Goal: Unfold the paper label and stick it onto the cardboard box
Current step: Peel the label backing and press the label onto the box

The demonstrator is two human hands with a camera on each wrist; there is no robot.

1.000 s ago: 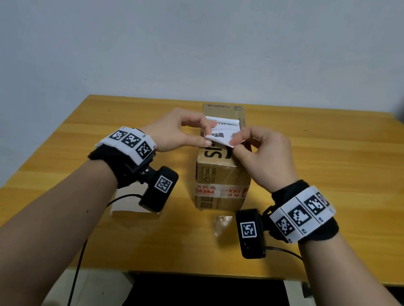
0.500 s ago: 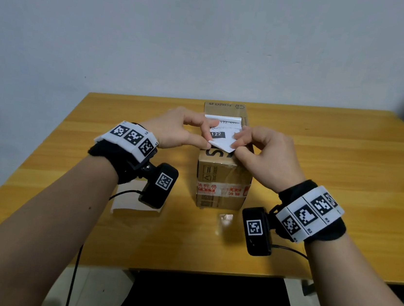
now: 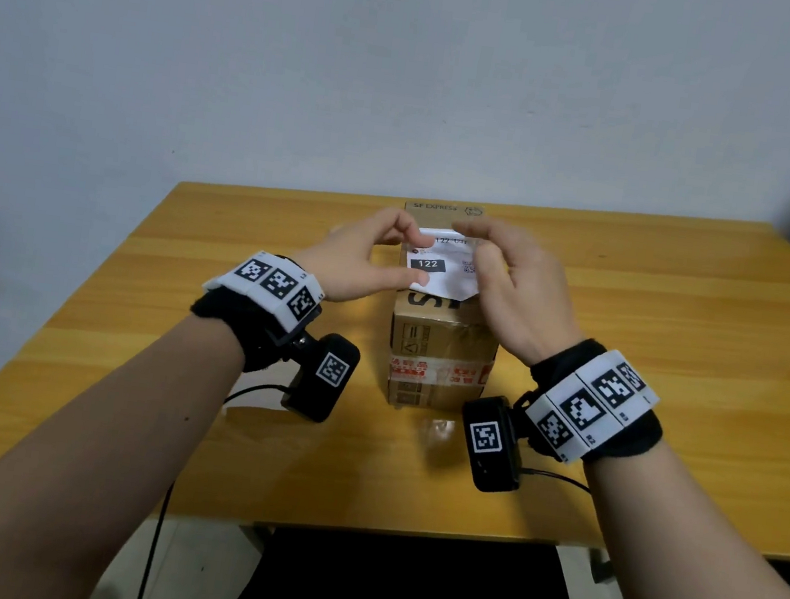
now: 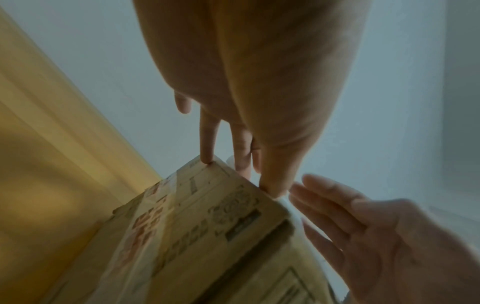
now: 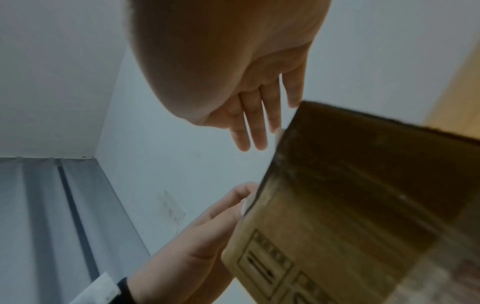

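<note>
A tall brown cardboard box (image 3: 441, 354) stands in the middle of the table. The white paper label (image 3: 441, 270), printed "122", lies spread over the box top. My left hand (image 3: 415, 259) holds down the label's left edge, thumb at the near corner and index finger at the far one. My right hand (image 3: 476, 249) hovers flat with straight fingers over the label's right part and hides it. In the left wrist view the left fingertips (image 4: 207, 160) touch the box (image 4: 197, 226) at its top edge. The right wrist view shows straight right fingers (image 5: 254, 127) beside the box (image 5: 350, 205).
The yellow wooden table (image 3: 677, 334) runs to a plain wall behind. A white sheet (image 3: 240, 405) lies under my left wrist camera. A small clear scrap (image 3: 437, 426) sits just in front of the box. The table's front edge is near my forearms.
My right hand has let go of the label's near corner and opened flat over its right side. The label has spread out wider on the box top. My left hand still holds its left edge.
</note>
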